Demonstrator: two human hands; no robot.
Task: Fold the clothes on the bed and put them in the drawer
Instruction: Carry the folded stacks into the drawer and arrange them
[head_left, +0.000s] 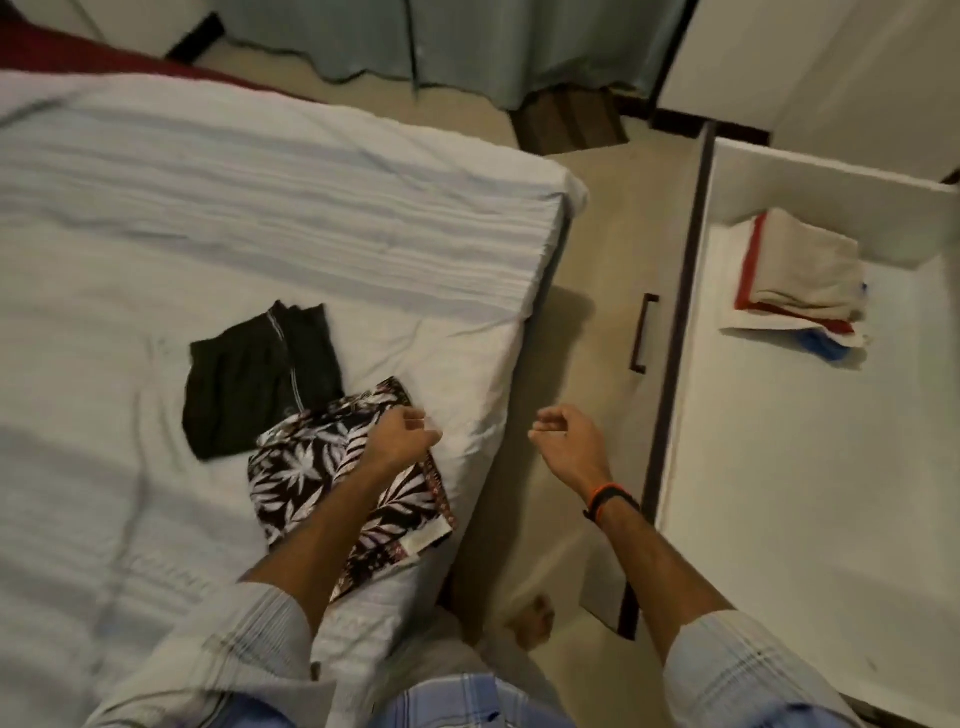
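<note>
A folded floral garment (306, 483), dark with pale leaves, lies near the right edge of the bed (156, 208). Beside it, further in, lies a folded black garment (249, 379). My left hand (400, 436) is over the floral garment's upper right edge with its fingers curled; whether it grips the cloth is unclear. My right hand (566, 447) hangs in the air over the floor between the bed and the drawer, fingers loosely curled and holding nothing. The white drawer (779, 467) stands pulled out at the right and holds a stack of folded clothes (805, 280).
A narrow strip of beige floor (587, 260) separates the bed from the drawer front with its dark handle (641, 332). Curtains (415, 41) hang at the far side, and my bare foot (535, 618) is on the floor by the bed corner.
</note>
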